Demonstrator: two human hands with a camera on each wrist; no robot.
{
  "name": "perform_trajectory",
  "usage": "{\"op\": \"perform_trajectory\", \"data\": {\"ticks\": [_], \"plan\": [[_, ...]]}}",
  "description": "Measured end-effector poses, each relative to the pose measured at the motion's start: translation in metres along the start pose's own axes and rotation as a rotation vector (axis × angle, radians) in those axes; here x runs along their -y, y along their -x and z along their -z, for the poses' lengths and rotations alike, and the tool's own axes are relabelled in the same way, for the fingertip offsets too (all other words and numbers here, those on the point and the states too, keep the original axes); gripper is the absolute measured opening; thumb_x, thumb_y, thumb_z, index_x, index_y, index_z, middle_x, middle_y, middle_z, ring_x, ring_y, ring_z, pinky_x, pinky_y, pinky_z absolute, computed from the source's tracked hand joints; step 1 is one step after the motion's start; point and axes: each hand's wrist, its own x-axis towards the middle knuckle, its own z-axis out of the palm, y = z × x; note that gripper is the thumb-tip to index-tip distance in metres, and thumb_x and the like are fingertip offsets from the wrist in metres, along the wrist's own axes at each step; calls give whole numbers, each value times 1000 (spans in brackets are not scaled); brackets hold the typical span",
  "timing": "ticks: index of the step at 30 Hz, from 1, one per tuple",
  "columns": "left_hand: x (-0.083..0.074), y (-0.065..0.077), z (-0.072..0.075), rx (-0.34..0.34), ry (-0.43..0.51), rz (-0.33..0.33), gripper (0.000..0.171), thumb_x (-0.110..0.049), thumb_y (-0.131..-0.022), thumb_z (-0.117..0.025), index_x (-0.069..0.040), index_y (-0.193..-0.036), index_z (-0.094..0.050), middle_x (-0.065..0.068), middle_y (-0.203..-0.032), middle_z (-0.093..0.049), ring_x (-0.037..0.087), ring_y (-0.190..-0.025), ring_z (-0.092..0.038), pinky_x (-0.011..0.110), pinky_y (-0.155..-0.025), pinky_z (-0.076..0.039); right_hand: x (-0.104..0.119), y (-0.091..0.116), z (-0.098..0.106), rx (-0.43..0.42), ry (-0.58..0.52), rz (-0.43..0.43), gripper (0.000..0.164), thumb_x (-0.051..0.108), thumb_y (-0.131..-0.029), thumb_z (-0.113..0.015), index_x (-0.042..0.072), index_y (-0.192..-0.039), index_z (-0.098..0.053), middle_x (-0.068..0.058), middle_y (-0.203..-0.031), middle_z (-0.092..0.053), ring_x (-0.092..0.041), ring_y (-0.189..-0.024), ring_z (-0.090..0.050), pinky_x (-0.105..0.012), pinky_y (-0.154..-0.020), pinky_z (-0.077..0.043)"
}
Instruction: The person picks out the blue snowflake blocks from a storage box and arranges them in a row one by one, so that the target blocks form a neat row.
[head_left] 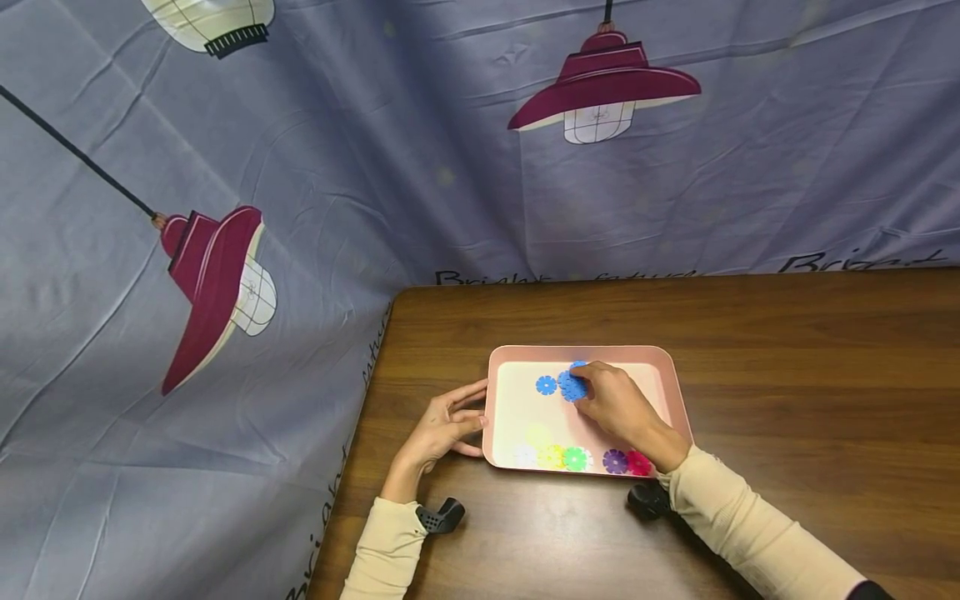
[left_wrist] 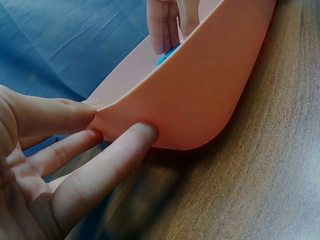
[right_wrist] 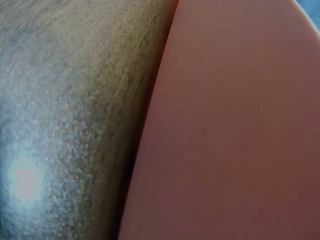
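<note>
A pink tray (head_left: 587, 353) lies on the wooden table. My left hand (head_left: 446, 425) is at its left end; in the left wrist view its fairly straight fingers (left_wrist: 110, 160) press the outer wall just below the rim. Inside the tray, my right hand (head_left: 618, 404) reaches down with thumb and fingers bent around blue snowflake discs (head_left: 572, 386), which it pinches; the palm side is hidden. One separate blue disc (head_left: 546, 385) lies just left of them. The right wrist view shows only the tray's outer wall (right_wrist: 230, 125) and table, not the hand.
Along the tray's near side lie a yellow disc (head_left: 553, 457), a green disc (head_left: 576, 459), a purple disc (head_left: 615, 462) and a red disc (head_left: 638, 463), with paler ones at left. Behind the wooden table (head_left: 810, 375) hangs a grey-blue curtain (head_left: 450, 167) printed with lamps.
</note>
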Motion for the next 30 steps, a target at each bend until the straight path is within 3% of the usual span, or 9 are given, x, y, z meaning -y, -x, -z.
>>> {"op": "perform_trajectory", "data": {"ticks": [5,13,23,30], "plan": [[-1,0,-1,1,6,0,62,12,-92,-56,-1,-150,-37,25,-151,-35,44,-121,-53,50,-64,-60,0,-1,-1,-5,2,14,40,-6,-70,-73,-7,-110,-70,-18,-100,-68,-27,-89,-65,-47,-83,-56],[-1,0,-2,0,8,0,62,12,-92,-55,0,-150,-36,26,-152,-35,45,-121,-53,50,-65,-60,-1,1,-3,-4,1,48,37,-6,-74,-72,-8,-110,-69,-20,-106,-68,-31,-100,-66,-47,-90,-55],[-1,0,-3,-5,-1,7,62,12,-92,-55,-1,-150,-37,26,-151,-35,44,-121,-53,49,-64,-61,-1,2,-2,-21,6,53,34,-5,-75,-72,-8,-109,-70,-19,-104,-69,-31,-97,-66,-47,-89,-55],[-1,1,-4,-24,-13,16,62,11,-92,-57,-1,-150,-38,26,-151,-35,42,-121,-54,49,-63,-61,-1,1,4,-54,-6,62,33,-5,-74,-72,-8,-107,-71,-18,-101,-69,-24,-85,-63,-44,-82,-57]]}}
